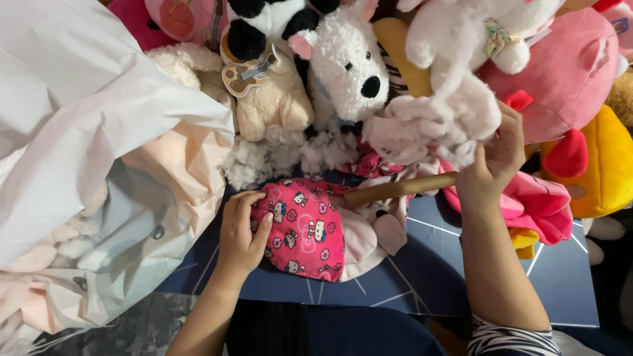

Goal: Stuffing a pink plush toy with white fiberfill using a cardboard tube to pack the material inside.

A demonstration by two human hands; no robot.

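Observation:
My left hand (241,231) grips the left edge of a pink plush part (304,227) covered in small cartoon-cat and flower prints, lying on a dark blue mat (422,270). My right hand (491,155) holds one end of a wooden stick (395,189). The stick's other end goes into the pink plush part. A clump of white stuffing (283,155) lies just behind the plush part. My right hand also touches the leg of a white plush toy (461,105) above it.
A large white plastic bag (86,132) with stuffing inside fills the left side. Many plush toys crowd the back: a white dog (349,62), a cream bear with a guitar (270,92), a big pink plush (567,72), a yellow one (603,165).

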